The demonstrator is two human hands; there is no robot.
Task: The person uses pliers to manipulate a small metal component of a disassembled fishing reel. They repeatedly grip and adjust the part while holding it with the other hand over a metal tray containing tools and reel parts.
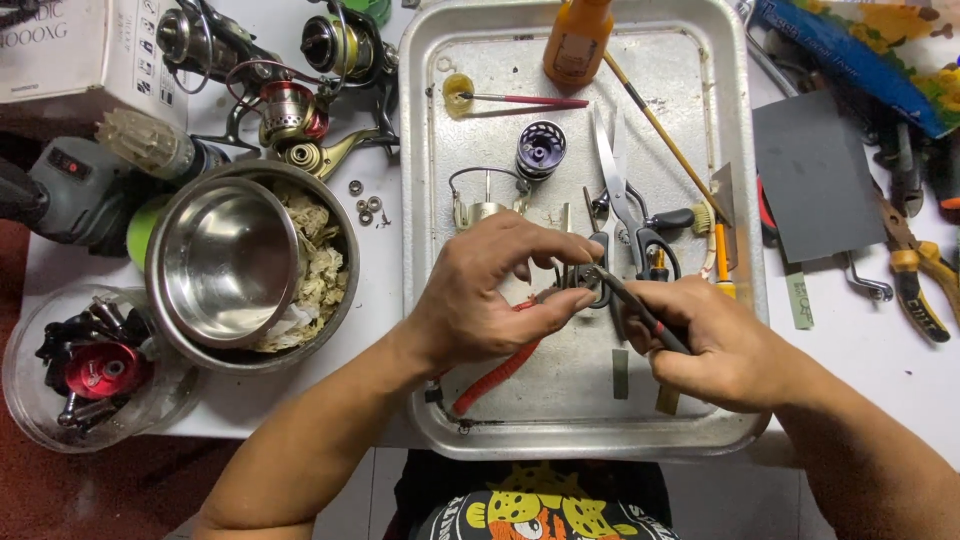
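Left hand (pixel 490 300) pinches small dark part (pixel 575 277) steady over metal tray (pixel 560 420) (catches drops); right hand (pixel 715 345) fingers closed round thin tool (pixel 640 310), tip at part.

A small repair bench, I'd say: a hobby workshop for fishing reels. The landmark is the metal tray (pixel 425 300) at centre. Left of it I see stripped spinning reels (pixel 290 85), loose bearings (pixel 365 205), a steel bowl (pixel 225 260) with rags, and a clear tub of reel parts (pixel 90 365). On the tray lie scissors (pixel 625 200), a spool (pixel 540 150) and an orange bottle (pixel 578 40). Right of it are pliers (pixel 915 270) and sandpaper (pixel 815 175).
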